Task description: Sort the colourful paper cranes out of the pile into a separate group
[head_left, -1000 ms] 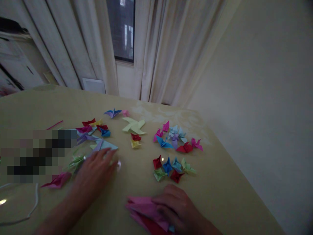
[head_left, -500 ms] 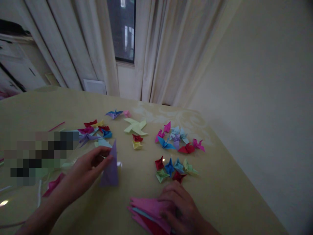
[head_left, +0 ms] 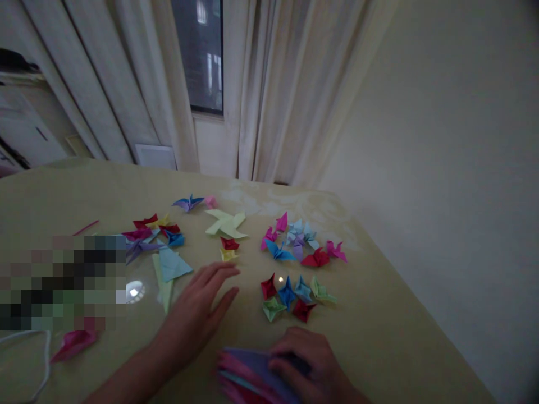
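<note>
My right hand (head_left: 309, 359) is closed on a bundle of folded origami paper (head_left: 252, 373) at the bottom of the view, with a purple piece on top and pink, light blue and red layers beneath. Above the table my left hand (head_left: 204, 300) reaches forward with its fingers apart, holding nothing. Just beyond its fingertips lie a small yellow origami piece (head_left: 228, 255) and a red one (head_left: 229, 243). To its left rest a light blue folded triangle (head_left: 173, 264) and a pale green strip-like fold (head_left: 162, 283).
Origami cranes (head_left: 315, 258) and small folded boats or stars (head_left: 287, 293) lie in groups on the right. A pale green pinwheel (head_left: 227, 223) sits farther back. More folded pieces (head_left: 141, 247) cluster at the left, beside a pixelated patch (head_left: 80, 275). A wall (head_left: 442, 168) borders the table's right edge.
The purple folded paper has passed from my left hand onto the bundle under my right hand. My left hand has moved right and opened. The view has shifted slightly.
</note>
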The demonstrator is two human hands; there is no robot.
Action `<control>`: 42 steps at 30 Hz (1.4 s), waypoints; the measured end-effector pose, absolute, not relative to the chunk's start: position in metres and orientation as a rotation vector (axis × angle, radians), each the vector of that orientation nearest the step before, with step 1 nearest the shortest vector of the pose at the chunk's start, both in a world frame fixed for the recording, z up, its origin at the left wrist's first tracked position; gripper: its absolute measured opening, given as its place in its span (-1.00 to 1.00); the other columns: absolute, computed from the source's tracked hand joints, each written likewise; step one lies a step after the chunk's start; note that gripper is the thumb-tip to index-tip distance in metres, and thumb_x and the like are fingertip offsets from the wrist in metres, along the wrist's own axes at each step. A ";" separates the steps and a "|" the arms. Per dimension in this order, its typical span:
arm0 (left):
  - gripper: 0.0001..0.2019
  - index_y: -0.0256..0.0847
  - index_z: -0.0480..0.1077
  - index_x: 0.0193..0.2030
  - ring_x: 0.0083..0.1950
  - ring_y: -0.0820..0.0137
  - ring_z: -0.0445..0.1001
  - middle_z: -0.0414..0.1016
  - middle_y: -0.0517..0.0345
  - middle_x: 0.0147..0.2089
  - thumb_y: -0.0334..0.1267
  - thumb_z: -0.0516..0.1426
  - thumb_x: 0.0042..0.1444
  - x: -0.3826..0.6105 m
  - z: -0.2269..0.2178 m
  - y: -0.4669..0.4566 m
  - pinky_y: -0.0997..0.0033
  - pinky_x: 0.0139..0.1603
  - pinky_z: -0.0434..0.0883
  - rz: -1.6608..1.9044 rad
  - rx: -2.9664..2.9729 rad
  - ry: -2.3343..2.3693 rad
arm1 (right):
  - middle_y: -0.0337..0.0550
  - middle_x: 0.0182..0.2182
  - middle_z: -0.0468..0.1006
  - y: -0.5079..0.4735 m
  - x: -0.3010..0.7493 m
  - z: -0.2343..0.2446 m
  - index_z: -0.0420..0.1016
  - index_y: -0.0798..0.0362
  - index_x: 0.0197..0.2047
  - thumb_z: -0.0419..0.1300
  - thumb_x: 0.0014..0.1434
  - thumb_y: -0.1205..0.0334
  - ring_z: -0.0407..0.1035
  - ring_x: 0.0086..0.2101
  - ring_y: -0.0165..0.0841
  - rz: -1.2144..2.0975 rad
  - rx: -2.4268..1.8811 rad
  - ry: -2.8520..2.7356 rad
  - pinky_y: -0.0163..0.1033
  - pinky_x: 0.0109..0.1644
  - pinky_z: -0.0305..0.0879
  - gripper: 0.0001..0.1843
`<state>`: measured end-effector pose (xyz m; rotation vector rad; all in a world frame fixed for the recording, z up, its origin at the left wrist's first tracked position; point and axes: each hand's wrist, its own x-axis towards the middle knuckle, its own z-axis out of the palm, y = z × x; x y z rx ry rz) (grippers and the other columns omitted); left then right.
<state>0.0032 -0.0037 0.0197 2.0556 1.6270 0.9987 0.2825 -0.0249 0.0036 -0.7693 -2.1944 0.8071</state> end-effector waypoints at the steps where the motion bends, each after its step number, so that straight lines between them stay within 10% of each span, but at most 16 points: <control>1: -0.63 -0.06 0.46 0.27 0.36 0.03 0.42 0.48 -0.05 0.37 -0.09 0.09 0.41 -0.004 0.019 0.012 -0.09 0.38 0.38 0.987 2.188 1.700 | -0.17 -0.41 0.61 -0.025 0.280 0.000 0.60 0.02 -0.13 0.13 0.53 -0.01 0.46 -0.40 -0.35 0.707 -0.732 -2.255 -0.30 -0.31 0.28 -0.66; 10: -0.64 -0.16 0.49 0.20 0.30 0.09 0.49 0.49 -0.12 0.31 -0.39 0.08 0.32 0.008 0.005 0.066 0.05 0.36 0.42 0.532 2.275 1.589 | -0.03 -0.18 0.56 -0.025 0.279 -0.017 0.54 0.04 0.04 0.21 0.42 0.12 0.45 -0.21 -0.20 0.315 -0.659 -2.439 -0.16 -0.17 0.38 -0.78; 19: -0.76 -0.13 0.51 0.02 -0.01 0.25 0.60 0.63 0.03 0.02 -0.18 0.04 0.44 0.025 0.038 0.064 0.27 0.08 0.52 0.665 2.099 1.364 | -0.09 -0.21 0.56 -0.023 0.278 -0.020 0.55 0.02 -0.02 0.19 0.47 0.09 0.43 -0.26 -0.27 0.306 -0.618 -2.409 -0.22 -0.23 0.37 -0.80; 26: -0.47 -0.16 0.38 0.39 0.46 -0.13 0.29 0.31 -0.24 0.50 -0.46 0.03 0.31 -0.016 0.012 0.133 -0.17 0.31 0.36 0.371 2.383 2.179 | -0.19 -0.30 0.57 -0.023 0.273 -0.017 0.52 0.02 -0.17 0.14 0.53 0.08 0.40 -0.36 -0.37 0.148 -0.510 -2.328 -0.28 -0.31 0.31 -0.74; 30: -0.60 -0.17 0.56 0.13 0.20 0.02 0.57 0.65 -0.14 0.14 -0.48 -0.02 0.34 -0.027 0.012 0.141 0.08 0.16 0.45 0.204 2.359 2.188 | -0.20 -0.32 0.58 -0.022 0.273 -0.015 0.52 0.01 -0.17 0.20 0.51 0.10 0.41 -0.37 -0.39 0.131 -0.496 -2.295 -0.29 -0.32 0.32 -0.79; 36: -0.61 -0.22 0.54 0.10 -0.08 0.06 0.68 0.71 -0.15 -0.09 -0.15 -0.08 0.50 -0.017 0.044 0.157 0.23 -0.11 0.48 0.633 2.158 2.465 | -0.25 -0.34 0.60 -0.019 0.268 -0.025 0.54 -0.01 -0.19 0.26 0.48 0.13 0.44 -0.37 -0.41 0.158 -0.497 -2.291 -0.32 -0.33 0.31 -0.82; 42: -0.60 -0.17 0.45 0.32 0.30 0.13 0.52 0.56 -0.11 0.32 -0.24 -0.06 0.51 0.053 0.082 0.214 0.17 0.28 0.42 1.389 2.243 1.989 | -0.32 -0.51 0.54 -0.017 0.267 -0.062 0.51 -0.01 -0.26 0.15 0.53 -0.04 0.38 -0.50 -0.45 0.343 -0.696 -2.242 -0.36 -0.38 0.32 -0.63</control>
